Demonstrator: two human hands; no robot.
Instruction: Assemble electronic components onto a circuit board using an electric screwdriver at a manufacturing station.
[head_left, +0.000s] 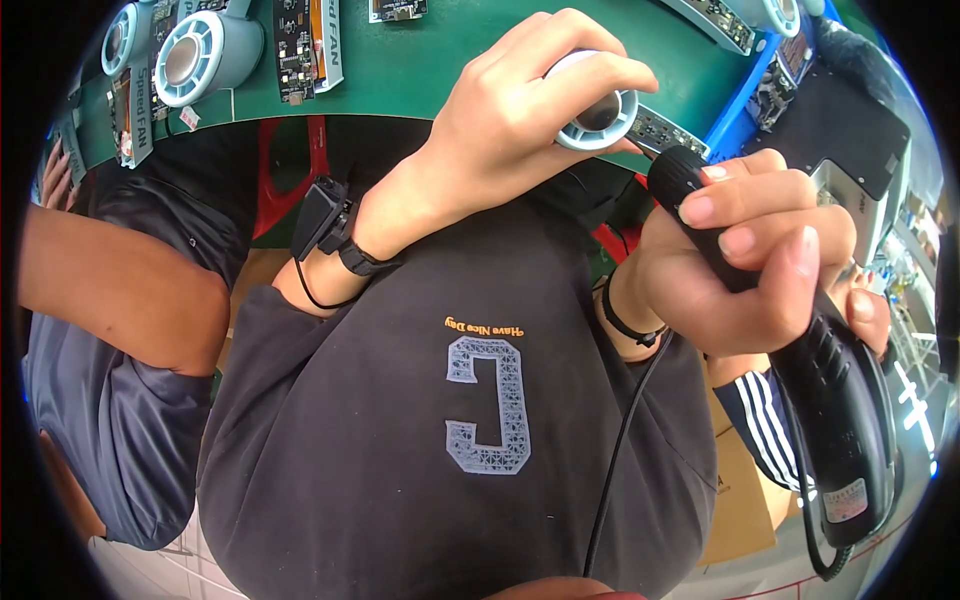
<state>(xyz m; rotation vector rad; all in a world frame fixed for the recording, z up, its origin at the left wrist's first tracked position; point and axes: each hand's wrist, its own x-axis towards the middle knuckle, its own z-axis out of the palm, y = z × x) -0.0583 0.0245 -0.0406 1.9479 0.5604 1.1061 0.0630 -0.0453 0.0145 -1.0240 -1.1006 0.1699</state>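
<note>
My left hand (505,115) is closed round a light-blue round fan housing (622,118) with a dark centre, held at the green table's near edge. Its fingers cover the upper part of the housing. In my right hand (750,235) is a black corded electric screwdriver (835,400), gripped near its ribbed front end. Its thin bit points to the lower right side of the housing; whether it touches cannot be made out. A circuit board strip (668,132) lies just right of the housing.
On the green table (400,75) at left stand light-blue fan housings (190,62) among circuit boards (294,50) and grey printed strips. A blue tray (738,105) edges the right. People sit close by: a bare arm (120,290) at left, a striped sleeve (758,425) at right.
</note>
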